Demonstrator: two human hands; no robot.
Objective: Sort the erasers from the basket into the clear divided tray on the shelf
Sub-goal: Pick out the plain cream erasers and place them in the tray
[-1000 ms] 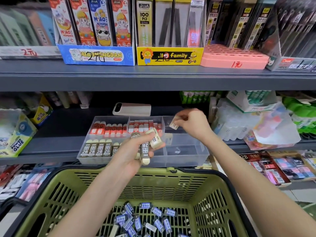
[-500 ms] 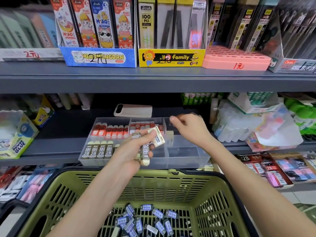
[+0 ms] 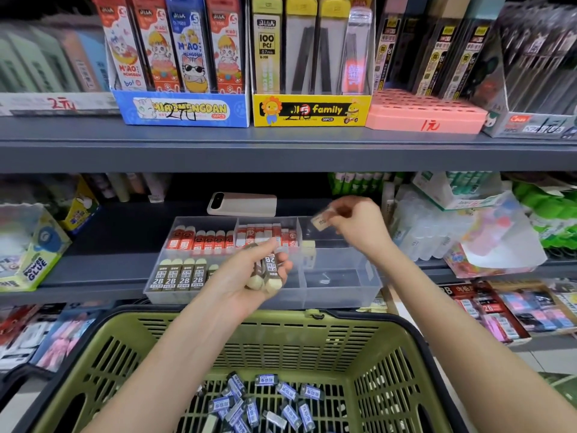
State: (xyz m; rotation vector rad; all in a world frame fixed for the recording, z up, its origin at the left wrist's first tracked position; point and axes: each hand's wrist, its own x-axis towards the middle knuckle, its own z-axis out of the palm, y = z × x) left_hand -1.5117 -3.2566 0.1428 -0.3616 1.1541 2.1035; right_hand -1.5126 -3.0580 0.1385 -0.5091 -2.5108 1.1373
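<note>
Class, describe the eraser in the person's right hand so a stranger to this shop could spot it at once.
Find the grey middle shelf and the clear divided tray on it. Above the tray's back right compartment, the right hand pinches one pale eraser. Unlike the brown-sleeved 2B erasers bunched in the left hand, it is a single pale one, held in mid-air.

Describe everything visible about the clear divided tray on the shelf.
The clear divided tray is a see-through plastic box, level at the front edge of the grey shelf, behind the basket. Partitions split it into compartments: red-sleeved erasers stand in the back left and middle, brown 2B erasers in the front left, one pale eraser in the right column. The left hand overlaps it in view; contact cannot be told.
</note>
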